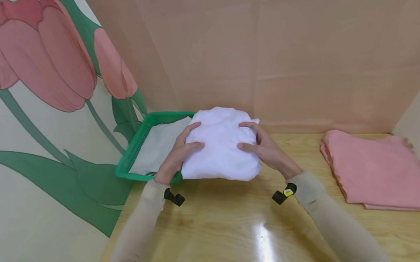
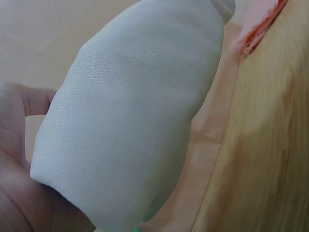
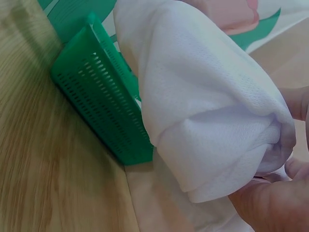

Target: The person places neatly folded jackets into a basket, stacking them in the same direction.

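Note:
Both hands hold a thick, folded white cloth point(image 1: 223, 148) up off the table, one at each side. My left hand point(image 1: 180, 151) grips its left edge, with the thumb on the near face. On the opposite edge my right hand point(image 1: 267, 146) pinches the fabric between thumb and fingers. In the left wrist view the white cloth point(image 2: 125, 111) shows a fine dotted mesh weave. Seen from the right wrist, the cloth point(image 3: 207, 106) has loose folds bunched near the right hand's fingers. Some fingertips are hidden behind it.
A green plastic basket point(image 1: 130, 164) with slotted walls stands at the left, partly behind the held cloth. Inside lies a flat pale grey cloth point(image 1: 158, 144). A folded pink cloth point(image 1: 377, 169) lies on the wooden table point(image 1: 218, 231) at the right. A brown-pink covered wall point(image 1: 272, 62) rises behind.

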`<state>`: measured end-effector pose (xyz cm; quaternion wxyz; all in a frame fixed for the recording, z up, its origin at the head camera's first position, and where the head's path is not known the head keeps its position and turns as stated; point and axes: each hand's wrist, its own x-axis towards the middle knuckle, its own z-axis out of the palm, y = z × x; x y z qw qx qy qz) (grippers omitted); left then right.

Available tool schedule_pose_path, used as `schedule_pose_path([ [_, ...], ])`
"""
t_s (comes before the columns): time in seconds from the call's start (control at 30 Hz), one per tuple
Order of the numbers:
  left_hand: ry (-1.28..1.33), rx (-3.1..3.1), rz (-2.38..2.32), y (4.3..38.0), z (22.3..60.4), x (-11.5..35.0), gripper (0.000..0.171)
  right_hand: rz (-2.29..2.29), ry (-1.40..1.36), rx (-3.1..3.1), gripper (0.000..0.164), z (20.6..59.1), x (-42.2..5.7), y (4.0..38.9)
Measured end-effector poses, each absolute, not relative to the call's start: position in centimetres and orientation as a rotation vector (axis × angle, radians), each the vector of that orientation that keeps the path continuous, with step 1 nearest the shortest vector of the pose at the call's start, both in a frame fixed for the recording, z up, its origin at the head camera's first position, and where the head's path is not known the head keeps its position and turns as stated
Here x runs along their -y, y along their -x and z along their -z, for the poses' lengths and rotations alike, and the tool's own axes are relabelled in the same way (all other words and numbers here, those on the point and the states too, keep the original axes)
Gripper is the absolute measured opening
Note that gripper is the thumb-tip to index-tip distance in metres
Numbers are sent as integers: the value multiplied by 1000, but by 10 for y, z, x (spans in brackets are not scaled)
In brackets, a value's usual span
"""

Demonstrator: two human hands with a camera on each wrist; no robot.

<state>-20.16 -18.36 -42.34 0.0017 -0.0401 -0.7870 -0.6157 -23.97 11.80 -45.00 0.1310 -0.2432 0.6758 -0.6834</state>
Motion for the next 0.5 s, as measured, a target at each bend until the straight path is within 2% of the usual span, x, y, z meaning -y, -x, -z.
schedule_pose_path([
  [0.5,134,2473,1857,212,395,230,69,1884,737,-2031,70,419,-70,248],
])
